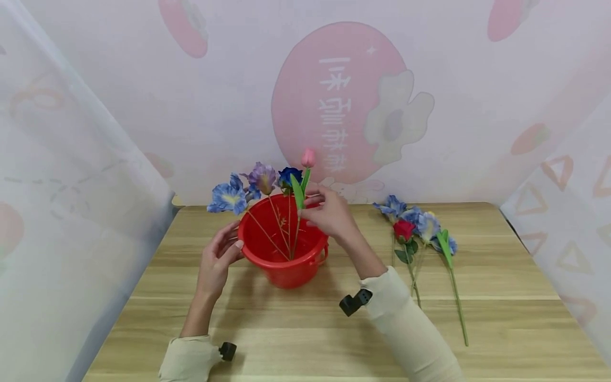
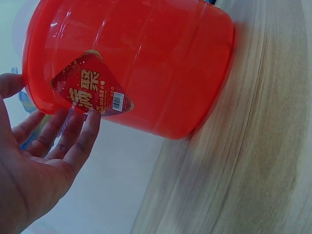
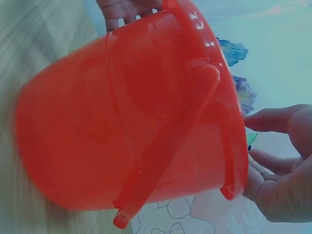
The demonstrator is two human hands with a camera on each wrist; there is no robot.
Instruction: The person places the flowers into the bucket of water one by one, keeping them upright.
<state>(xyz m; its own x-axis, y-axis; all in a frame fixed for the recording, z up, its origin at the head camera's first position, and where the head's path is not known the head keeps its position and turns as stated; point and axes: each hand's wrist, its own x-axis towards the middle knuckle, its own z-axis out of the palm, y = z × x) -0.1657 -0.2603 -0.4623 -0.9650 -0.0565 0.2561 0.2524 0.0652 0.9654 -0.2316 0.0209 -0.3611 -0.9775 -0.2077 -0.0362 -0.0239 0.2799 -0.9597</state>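
Observation:
A red plastic bucket (image 1: 291, 273) stands on the wooden table, its label (image 2: 92, 87) showing in the left wrist view. My left hand (image 1: 217, 265) holds its left side, thumb at the rim and fingers against the outer wall. Inside lean artificial flowers: a blue iris (image 1: 228, 198), a purple iris (image 1: 262, 178), a dark blue rose (image 1: 289, 178) and a pink tulip (image 1: 308, 158). Over the bucket's right rim reaches my right hand (image 1: 330, 212), its thumb and fingers apart beside the tulip's green leaves. In the right wrist view the bucket rim partly hides those fingertips.
Right of the bucket lie more artificial flowers: a red rose (image 1: 404, 229), blue irises (image 1: 427, 225) and a green-leaved stem (image 1: 458, 302). The bucket's red handle (image 3: 165, 151) hangs on its side. A printed cloth backdrop (image 1: 229, 106) stands behind the table (image 1: 296, 334).

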